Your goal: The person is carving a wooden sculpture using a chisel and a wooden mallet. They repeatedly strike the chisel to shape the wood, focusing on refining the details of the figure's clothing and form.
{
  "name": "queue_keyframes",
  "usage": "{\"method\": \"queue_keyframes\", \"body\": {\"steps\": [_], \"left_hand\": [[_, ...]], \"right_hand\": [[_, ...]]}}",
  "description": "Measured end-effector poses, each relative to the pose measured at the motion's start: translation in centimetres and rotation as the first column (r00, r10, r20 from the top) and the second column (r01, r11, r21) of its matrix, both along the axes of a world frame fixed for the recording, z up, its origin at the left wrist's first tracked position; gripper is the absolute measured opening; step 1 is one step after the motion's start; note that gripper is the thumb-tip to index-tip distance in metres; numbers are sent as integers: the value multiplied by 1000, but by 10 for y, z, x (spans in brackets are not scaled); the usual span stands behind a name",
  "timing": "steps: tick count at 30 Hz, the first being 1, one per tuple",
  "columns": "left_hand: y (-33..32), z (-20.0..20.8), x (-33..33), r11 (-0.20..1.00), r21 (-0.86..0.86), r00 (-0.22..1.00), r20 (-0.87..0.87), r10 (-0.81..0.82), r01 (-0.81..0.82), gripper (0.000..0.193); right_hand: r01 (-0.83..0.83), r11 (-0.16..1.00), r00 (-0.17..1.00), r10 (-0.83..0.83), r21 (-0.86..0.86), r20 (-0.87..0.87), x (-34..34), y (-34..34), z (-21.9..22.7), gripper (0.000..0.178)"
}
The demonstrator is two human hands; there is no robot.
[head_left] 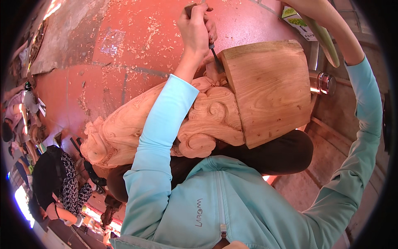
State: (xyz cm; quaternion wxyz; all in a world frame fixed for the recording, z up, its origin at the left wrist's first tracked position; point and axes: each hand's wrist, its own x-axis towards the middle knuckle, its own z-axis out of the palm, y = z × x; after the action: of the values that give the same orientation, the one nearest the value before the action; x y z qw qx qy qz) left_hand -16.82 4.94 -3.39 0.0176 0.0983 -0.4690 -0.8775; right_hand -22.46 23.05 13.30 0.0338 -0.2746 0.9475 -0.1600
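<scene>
A carved wooden figure [215, 112] with scrolls and curls lies across my dark-clad legs, its plain block base [269, 91] to the right. My left hand [195, 31] is closed around the handle of a wood chisel [213, 52]. The blade points down at the carving beside the far left corner of the base. Raised at the upper right, my right hand [304, 5] grips a pale, club-shaped wooden mallet [323, 41], which hangs above and beyond the base. Its fingers are partly cut off by the picture's edge.
Wood shavings [155, 29] and a clear plastic wrapper [112, 41] lie on the red tiled floor. A green and white box [299, 23] and a jar with a metal lid [327, 84] stand right of the base. Other people [52, 174] sit at the far left.
</scene>
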Motion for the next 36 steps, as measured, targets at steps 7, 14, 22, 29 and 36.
{"method": "queue_keyframes", "body": {"steps": [7,14,22,29,36], "left_hand": [[6,5,5,1000,3,998,49,-26,26,22],[8,3,-1,997,41,995,74,-74,71,21],[12,3,2,993,13,987,109,-114,114,23],[11,8,4,990,6,988,61,-143,143,24],[7,7,2,996,-47,997,35,-71,72,23]], "right_hand": [[-91,923,996,86,373,32,22,-17,14,66],[44,868,985,-120,495,123,9,-21,7,68],[45,888,967,-154,458,202,17,-29,20,69],[35,975,994,-58,221,98,17,-14,8,72],[194,979,971,-201,68,126,12,-19,9,73]]}}
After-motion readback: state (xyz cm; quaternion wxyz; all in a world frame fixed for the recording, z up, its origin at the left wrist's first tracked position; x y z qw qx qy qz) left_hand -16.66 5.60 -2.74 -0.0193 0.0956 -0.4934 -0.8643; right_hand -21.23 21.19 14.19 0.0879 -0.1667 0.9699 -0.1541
